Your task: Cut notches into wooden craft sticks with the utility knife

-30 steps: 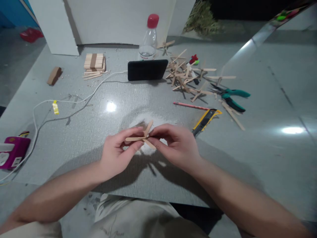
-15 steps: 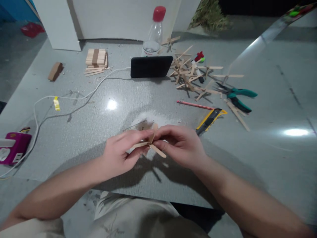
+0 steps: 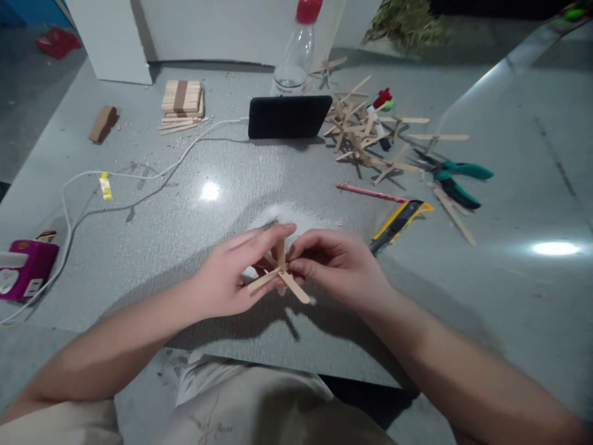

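Between my hands, a little above the table, is a small frame of joined popsicle sticks [image 3: 294,288], its sticks fanning out from one joint. My left hand [image 3: 236,266] holds it from the left, with fingers under and behind the sticks. On the other side, my right hand [image 3: 336,262] pinches near the joint with thumb and forefinger; the exact spot is partly hidden by the fingers. A patch of white powder [image 3: 301,216] lies on the table just beyond my hands.
A yellow utility knife [image 3: 401,224], a red pencil [image 3: 368,193] and teal pliers [image 3: 456,179] lie to the right. Behind them are several stick frames [image 3: 354,133]. A black phone [image 3: 290,117] with a white cable [image 3: 180,162], a bottle [image 3: 296,55] and bundled sticks [image 3: 182,97] stand farther back.
The stick frame has turned slightly, so more of its sticks show. My left forefinger has lifted away from the joint and stretched out. The camera view has shifted a little.
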### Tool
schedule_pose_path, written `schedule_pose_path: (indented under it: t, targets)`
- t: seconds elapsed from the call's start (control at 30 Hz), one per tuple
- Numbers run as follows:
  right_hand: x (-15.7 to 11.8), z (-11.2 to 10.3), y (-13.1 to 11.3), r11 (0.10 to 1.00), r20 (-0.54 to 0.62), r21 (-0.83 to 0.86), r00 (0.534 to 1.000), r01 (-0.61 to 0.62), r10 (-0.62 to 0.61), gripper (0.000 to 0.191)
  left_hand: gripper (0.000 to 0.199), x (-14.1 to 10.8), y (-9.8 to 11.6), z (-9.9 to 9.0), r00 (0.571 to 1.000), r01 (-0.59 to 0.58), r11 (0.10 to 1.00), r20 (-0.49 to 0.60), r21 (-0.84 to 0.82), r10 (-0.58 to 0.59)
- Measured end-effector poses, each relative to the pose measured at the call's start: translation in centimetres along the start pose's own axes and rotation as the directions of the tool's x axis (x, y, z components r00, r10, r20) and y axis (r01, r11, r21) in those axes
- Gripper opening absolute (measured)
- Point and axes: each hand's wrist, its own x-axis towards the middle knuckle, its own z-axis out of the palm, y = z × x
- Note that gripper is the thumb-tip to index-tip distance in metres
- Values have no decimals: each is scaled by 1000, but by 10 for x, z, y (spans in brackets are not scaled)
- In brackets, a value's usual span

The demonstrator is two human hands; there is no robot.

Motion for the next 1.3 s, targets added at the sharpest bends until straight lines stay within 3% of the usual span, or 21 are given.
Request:
schedule_pose_path:
  t: [0.2, 0.37, 0.53, 0.73, 0.87, 1.07, 1.17, 1.3]
  targets:
    - [1, 0, -1, 978, -7, -142, 988, 154, -157, 8, 70, -4, -1, 8, 995, -58, 998, -75, 13, 59]
    - [-3, -1, -4, 850, 43, -406, 936, 336, -349, 7, 70, -5, -5, 9, 988, -93, 994, -116, 48, 98]
    - [-7, 0, -7, 744, 53, -508, 878, 434, -476, 11, 76, -3, -8, 2, 985, -160, 987, -58, 10, 160]
    - [-10, 0, -8, 690, 102, -557, 862, 463, -496, 13, 71, -2, -3, 2, 981, -155, 980, -102, 125, 168]
    - [-8, -1, -5, 697, 114, -519, 848, 495, -518, 16, 67, -5, -2, 5, 956, -212, 946, -149, 246, 253]
    - [-3, -3, -6, 729, 104, -457, 845, 509, -524, 15, 95, -9, -7, 5, 961, -216, 928, -102, 303, 257]
    - [-3, -4, -6, 716, 128, -417, 816, 559, -563, 21, 92, -8, -7, 5, 954, -192, 922, -158, 335, 256]
    - [-3, -6, 0, 785, 61, -409, 872, 465, -485, 21, 80, -6, -6, 6, 968, -146, 955, -161, 257, 192]
